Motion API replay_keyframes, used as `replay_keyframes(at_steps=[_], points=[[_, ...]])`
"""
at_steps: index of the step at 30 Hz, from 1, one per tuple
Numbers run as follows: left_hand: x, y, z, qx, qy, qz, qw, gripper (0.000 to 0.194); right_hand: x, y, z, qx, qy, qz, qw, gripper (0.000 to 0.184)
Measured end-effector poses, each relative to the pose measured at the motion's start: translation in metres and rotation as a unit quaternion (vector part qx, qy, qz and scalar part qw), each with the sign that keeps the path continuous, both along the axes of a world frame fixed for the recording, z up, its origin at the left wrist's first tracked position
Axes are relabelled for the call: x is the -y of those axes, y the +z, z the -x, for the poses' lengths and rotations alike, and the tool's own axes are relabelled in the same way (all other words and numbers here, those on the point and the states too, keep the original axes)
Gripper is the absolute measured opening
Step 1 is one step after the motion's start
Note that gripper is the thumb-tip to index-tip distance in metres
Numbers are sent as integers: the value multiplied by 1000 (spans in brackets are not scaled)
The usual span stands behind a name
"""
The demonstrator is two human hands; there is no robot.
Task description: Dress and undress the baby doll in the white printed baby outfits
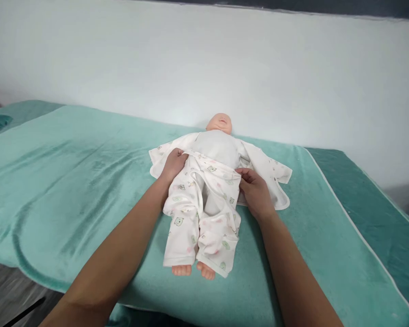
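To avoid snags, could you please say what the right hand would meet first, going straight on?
The right hand would probably meet the patterned trousers at the waistband, though depth is unclear.

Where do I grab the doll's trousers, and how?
Probably best by both ends of the waistband, coming from the doll's two sides, thumb and fingers pinching. The band runs across the belly and its ends lie at the outer edges, where the left hand and right hand are. The trousers look soft, so two grips should keep them straighter.
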State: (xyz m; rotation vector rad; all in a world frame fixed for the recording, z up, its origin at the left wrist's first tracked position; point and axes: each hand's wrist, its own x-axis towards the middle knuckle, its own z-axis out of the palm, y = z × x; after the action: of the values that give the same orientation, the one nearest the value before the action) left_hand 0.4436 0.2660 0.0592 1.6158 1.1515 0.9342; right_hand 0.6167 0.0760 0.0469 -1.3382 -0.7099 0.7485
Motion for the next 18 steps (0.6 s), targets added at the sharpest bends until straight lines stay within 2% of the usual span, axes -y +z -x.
replay_keyframes(at_steps=[3, 8, 13, 18], points=[[7, -3, 5, 14, -44, 25, 999, 8, 3, -1, -3, -37, 27, -7, 999, 22], [18, -1, 12, 62, -62, -15, 996, 7, 7, 1, -5, -68, 51, -16, 996, 25], [19, -6, 12, 109, -77, -48, 990, 11, 5, 2, 1, -100, 27, -18, 994, 27], [19, -9, 12, 130, -114, -142, 975, 13, 3, 3, 8, -90, -5, 17, 996, 31]])
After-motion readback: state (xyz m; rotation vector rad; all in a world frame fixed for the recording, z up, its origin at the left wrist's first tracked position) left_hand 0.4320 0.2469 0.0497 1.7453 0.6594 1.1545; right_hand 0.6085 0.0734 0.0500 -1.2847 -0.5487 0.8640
